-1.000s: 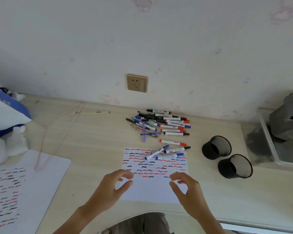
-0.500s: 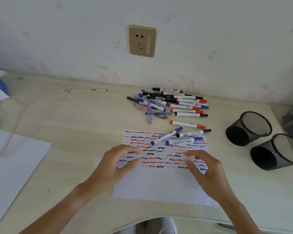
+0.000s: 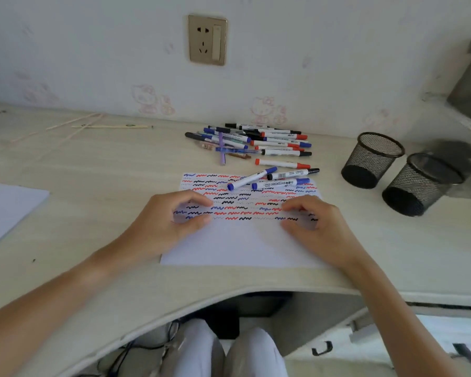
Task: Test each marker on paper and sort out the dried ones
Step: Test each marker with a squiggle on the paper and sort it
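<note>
Both hands rest on the paper (image 3: pixel 239 240), fingers loosely curled and holding nothing: left hand (image 3: pixel 165 223), right hand (image 3: pixel 317 225). Three markers (image 3: pixel 272 178) lie across its far edge, near the marker pile (image 3: pixel 256 142).

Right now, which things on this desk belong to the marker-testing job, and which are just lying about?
Job:
white test paper covered in squiggles
pile of red, blue and black markers
three markers lying on the paper
two black mesh cups

Lying about:
thin wooden sticks
blank white sheet at the left edge

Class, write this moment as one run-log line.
left hand: on white scribbled paper | right hand: on paper | markers held: none | black mesh cups: empty
</note>
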